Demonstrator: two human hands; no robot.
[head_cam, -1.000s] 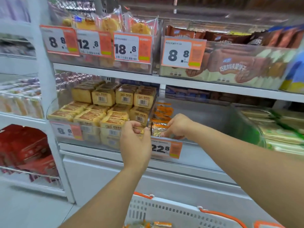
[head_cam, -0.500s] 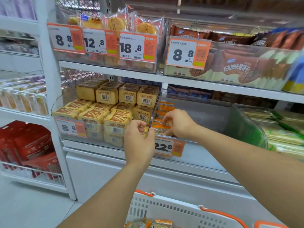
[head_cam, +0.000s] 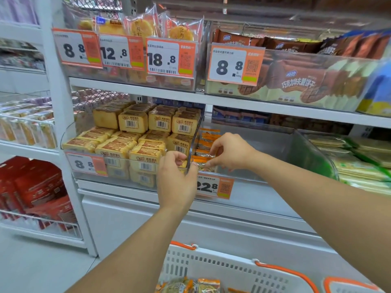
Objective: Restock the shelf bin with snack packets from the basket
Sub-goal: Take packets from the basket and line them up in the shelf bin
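Observation:
A clear plastic shelf bin (head_cam: 300,149) on the middle shelf carries a 22.8 price tag. Along its left side lies a row of small orange snack packets (head_cam: 208,137). My right hand (head_cam: 229,152) reaches into the bin and pinches the right end of the front snack packet (head_cam: 204,163). My left hand (head_cam: 176,178) is at the bin's front left corner, its fingers curled at the packet's left end and the bin's edge. Below, a white basket (head_cam: 230,269) with orange handles holds more snack packets (head_cam: 190,285).
Left of the bin stands a bin of yellow cake packs (head_cam: 131,142); green packs (head_cam: 364,163) fill the bin on the right. The shelf above (head_cam: 211,100) holds pastry and brown biscuit packs behind price tags. Red boxes (head_cam: 36,187) sit low on the left rack.
Both hands stayed at the bin's front left corner, closing slightly on the front packet. The view moved closer and tilted down a little, showing more of the basket.

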